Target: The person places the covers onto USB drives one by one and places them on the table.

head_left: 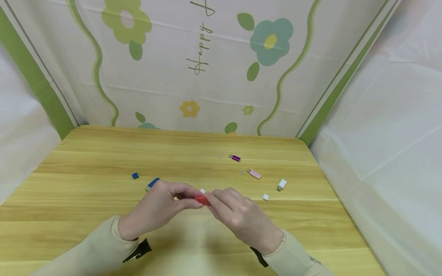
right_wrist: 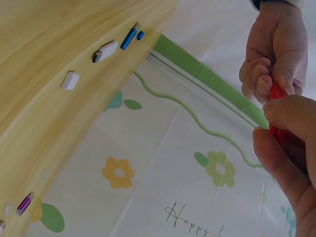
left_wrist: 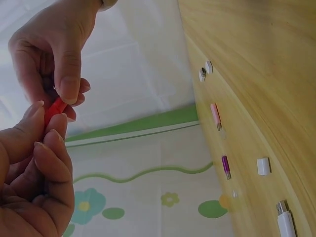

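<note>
Both hands meet over the front part of the table around a small red USB stick [head_left: 201,200]. My left hand [head_left: 162,207] pinches one end of it between thumb and fingers. From the other side, my right hand [head_left: 241,216] grips the opposite end. In the left wrist view the red body [left_wrist: 53,109] shows between the fingertips of both hands; its plug is hidden. Just behind the fingertips lies a white cap [head_left: 202,190]. The white USB stick [right_wrist: 104,52] near it is covered by the hands in the head view.
Left on the wooden table [head_left: 103,153] lie a blue USB stick [head_left: 152,184] and its blue cap [head_left: 135,175]. To the right are purple [head_left: 235,157] and pink [head_left: 254,174] sticks with clear caps, plus another white stick [head_left: 282,184] and white cap [head_left: 265,197]. A flowered cloth [head_left: 155,84] hangs behind.
</note>
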Available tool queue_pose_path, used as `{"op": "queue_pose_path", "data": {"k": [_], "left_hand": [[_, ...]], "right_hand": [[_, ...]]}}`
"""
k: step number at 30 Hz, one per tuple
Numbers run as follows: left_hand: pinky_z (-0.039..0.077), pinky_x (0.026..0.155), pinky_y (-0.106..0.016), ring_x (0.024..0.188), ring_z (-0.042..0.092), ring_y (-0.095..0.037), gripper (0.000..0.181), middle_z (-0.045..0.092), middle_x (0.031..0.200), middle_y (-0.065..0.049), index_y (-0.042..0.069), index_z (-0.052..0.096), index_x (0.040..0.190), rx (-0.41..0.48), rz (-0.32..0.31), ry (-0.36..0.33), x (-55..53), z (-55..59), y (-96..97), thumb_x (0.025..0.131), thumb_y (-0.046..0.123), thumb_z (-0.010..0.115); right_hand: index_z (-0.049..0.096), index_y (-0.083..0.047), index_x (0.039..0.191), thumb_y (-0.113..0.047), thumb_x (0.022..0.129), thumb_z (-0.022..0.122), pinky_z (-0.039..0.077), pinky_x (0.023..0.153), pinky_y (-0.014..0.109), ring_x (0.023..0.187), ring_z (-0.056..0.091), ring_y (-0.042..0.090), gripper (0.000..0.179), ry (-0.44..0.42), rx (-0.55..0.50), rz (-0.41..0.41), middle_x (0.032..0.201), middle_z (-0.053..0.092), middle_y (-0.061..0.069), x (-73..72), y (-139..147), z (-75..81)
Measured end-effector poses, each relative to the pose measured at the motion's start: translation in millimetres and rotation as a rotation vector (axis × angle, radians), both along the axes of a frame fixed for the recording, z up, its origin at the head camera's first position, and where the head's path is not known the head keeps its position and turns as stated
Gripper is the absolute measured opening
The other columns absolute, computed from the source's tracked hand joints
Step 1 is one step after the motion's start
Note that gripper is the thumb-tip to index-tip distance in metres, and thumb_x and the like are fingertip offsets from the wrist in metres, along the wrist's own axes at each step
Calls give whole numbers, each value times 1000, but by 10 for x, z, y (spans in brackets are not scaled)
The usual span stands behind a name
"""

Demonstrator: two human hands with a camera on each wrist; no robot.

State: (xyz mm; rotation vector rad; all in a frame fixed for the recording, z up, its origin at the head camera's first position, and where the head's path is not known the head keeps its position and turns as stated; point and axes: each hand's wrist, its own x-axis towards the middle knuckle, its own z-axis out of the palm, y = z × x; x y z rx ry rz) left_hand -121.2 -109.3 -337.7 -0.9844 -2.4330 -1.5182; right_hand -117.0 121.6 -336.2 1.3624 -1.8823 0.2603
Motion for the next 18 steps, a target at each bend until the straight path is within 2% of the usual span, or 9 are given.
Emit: {"op": "queue_pose_path", "data": {"k": [7,18], "left_hand": [[56,64,-26,74,67,-5,14,73,86,13,16,79,97,-6,-2,-11,-3,0,2,83,21,79],[57,69,-28,77,69,-6,14,73,86,13,15,79,96,-3,-10,-86,5,32,4,83,20,79]], "right_hand": [[67,8,109,-2,103,48,53,75,17,76,62,16,23,55,35,-20,91,63,7,7,-13,21],[67,8,110,-1,103,47,54,75,18,77,63,18,24,74,48,-46,93,65,8,22,-23,12]]}}
